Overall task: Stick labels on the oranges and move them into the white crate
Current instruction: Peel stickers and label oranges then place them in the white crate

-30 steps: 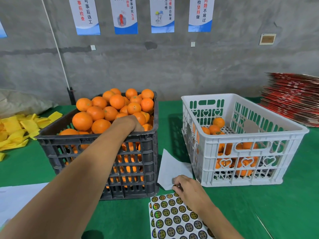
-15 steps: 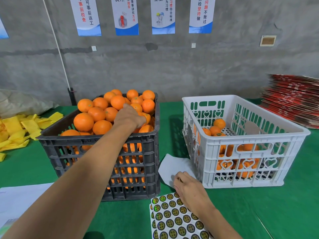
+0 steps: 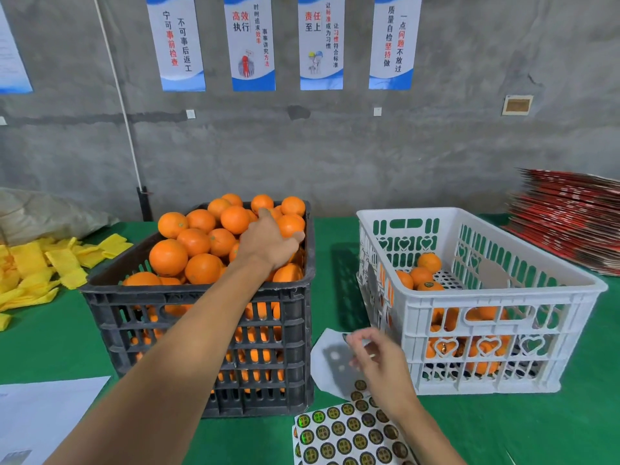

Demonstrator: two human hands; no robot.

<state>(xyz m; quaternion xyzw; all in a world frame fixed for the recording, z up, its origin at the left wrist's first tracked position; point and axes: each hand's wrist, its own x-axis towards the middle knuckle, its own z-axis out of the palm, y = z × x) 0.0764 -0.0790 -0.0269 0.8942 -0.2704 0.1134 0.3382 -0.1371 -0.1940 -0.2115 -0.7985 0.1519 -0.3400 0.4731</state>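
Observation:
A black crate (image 3: 295,317) heaped with oranges (image 3: 167,256) stands left of centre on the green table. My left hand (image 3: 268,241) lies on top of the pile near its back right, fingers spread over the fruit. To the right, the white crate (image 3: 483,292) holds several oranges (image 3: 421,275), at least one with a label on it. In front of it my right hand (image 3: 379,360) hovers above the label sheet (image 3: 349,434), thumb and forefinger pinched on a small dark label (image 3: 345,336). The sheet's bare backing (image 3: 330,359) curls up beside that hand.
Yellow foam nets (image 3: 33,270) lie scattered at the left, with a grey sack (image 3: 43,213) behind them. A stack of red flat cartons (image 3: 570,223) sits at the far right. White paper (image 3: 43,414) lies at the front left. A concrete wall closes the back.
My left hand has slid from the front of the orange pile toward its back right. My right hand has lifted off the label sheet with a label pinched in its fingers.

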